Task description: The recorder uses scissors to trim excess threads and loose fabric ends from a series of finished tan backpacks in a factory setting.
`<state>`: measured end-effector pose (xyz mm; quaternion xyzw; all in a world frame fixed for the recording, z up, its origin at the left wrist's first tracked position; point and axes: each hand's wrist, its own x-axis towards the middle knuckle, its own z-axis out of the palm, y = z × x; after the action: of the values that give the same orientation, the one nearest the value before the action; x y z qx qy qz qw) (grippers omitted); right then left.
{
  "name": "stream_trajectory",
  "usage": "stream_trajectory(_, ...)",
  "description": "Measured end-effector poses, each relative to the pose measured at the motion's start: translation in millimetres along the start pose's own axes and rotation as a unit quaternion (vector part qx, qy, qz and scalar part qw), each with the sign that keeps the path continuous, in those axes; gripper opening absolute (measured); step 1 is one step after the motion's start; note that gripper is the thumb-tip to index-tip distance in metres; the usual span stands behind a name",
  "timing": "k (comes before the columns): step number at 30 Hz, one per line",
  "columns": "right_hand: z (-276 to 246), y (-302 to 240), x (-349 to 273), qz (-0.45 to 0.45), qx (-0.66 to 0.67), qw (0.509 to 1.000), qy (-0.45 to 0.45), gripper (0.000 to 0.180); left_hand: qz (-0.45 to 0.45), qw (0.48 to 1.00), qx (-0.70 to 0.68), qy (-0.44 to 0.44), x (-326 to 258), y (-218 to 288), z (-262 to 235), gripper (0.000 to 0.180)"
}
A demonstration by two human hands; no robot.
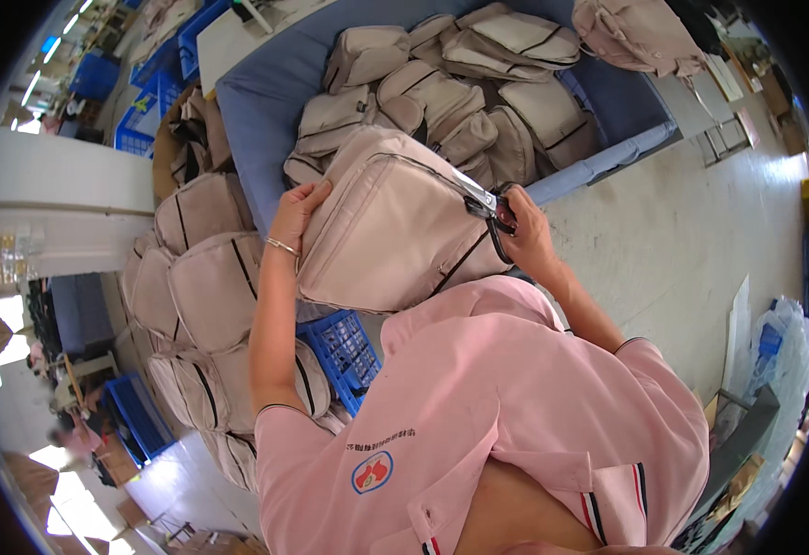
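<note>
Head view, bag: We see 1 beige bag (pixel 381 227) held up in front of the wearer's pink shirt (pixel 534 379), on the near side of the blue padded bin (pixel 254 116). Whether its lower edge rests on the lap, we cannot tell.
Left hand: This hand (pixel 299 211) is clamped on the bag's left edge, thumb over the front panel; the fingers behind are hidden from us.
Right hand: This hand (pixel 528 231) is closed round the black handles of 1 pair of scissors (pixel 488 201), near the bag's right side.
Scissors: The silver blades slant up and left along the bag's upper right edge, close to the dark zip line. We cannot tell if the blades are apart or together, or if they touch the cloth.
Black strap: We find it running slantwise at the bag's lower right (pixel 461 264), below the scissors.
Step in hand: We judge this to be trimming or checking along the seam; any loose thread is too small for us to make out.
Next move: We think it calls for a taut edge from the left hand and blade tips kept off the fabric, zip and strap, since a slip could nick the panel.
Surroundings: We have many similar bags (pixel 437 97) heaped in the bin, a pile of bags (pixel 210 277) at the left, and 1 blue crate (pixel 347 356) beyond the left forearm.
</note>
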<state>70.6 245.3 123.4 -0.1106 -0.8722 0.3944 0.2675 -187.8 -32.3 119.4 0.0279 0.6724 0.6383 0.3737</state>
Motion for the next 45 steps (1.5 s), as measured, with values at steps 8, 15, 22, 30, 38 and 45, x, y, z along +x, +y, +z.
stream_trajectory(8,37,7,58,-0.01,0.051,0.998,0.033,0.035,0.01,0.984,0.167,-0.057,72,-22,21,0.029)
stream_trajectory(15,61,38,111,0.129,0.291,0.948,0.004,0.025,0.245,0.947,0.181,-0.098,44,35,121,0.032)
stream_trajectory(22,49,54,109,0.194,0.335,0.921,-0.054,0.03,0.296,0.9,0.295,-0.119,61,37,134,0.029)
stream_trajectory(30,27,66,55,0.057,-0.132,0.984,-0.105,0.057,0.245,0.923,0.281,-0.094,83,33,137,0.022)
stream_trajectory(38,40,69,78,0.07,-0.167,0.971,-0.155,0.05,0.263,0.928,0.249,-0.093,99,31,130,0.024)
stream_trajectory(45,40,72,73,0.084,-0.187,0.961,-0.184,0.038,0.242,0.923,0.289,-0.081,104,14,126,0.028)
